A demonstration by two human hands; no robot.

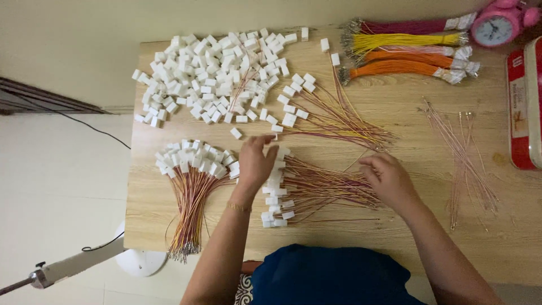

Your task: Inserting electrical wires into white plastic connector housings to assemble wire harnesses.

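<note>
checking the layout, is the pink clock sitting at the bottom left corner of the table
No, the pink clock stands at the top right of the wooden table, beside the coloured wire bundles.

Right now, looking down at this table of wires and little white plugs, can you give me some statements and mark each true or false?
1. The left hand rests on the row of wired white connectors. True.
2. The right hand holds scissors. False: it touches only wire ends.
3. The loose white connectors are piled at the table's far left. True.
4. The pink alarm clock stands beside the left hand. False: it sits at the far right corner.
</note>
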